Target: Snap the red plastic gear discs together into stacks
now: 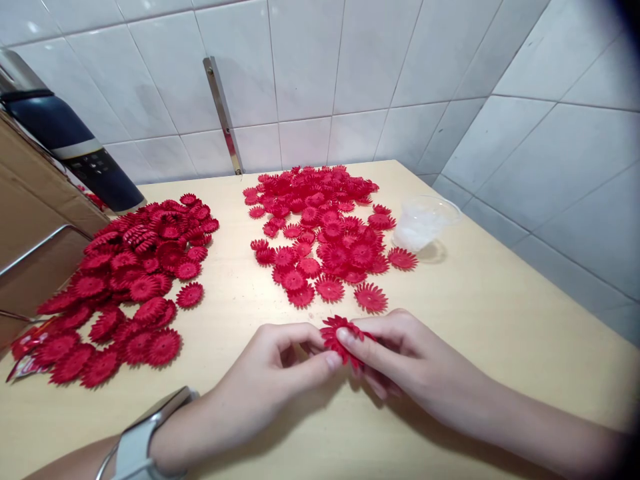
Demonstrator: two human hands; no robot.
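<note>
Between my two hands, just above the table's near middle, is a red fabric flower piece [333, 335] with a fringe of pointed petals. My left hand [287, 360] pinches its left edge between thumb and forefinger. My right hand [395, 350] grips it from the right, the thumb pressed across its face and the other fingers curled behind, partly hidden. Beyond my hands lies a spread pile of similar red flower pieces [330, 240], the nearest ones close to my fingertips. Another heap of red flower pieces [145, 280] lies to the left.
A clear plastic cup [425, 223] holding something whitish stands right of the middle pile. At the left are a cardboard box [40, 220], a dark blue flask [75, 137] and a shiny red wrapper [30, 347]. White tiled walls [310, 73] bound the wooden table [500, 320] behind and at right.
</note>
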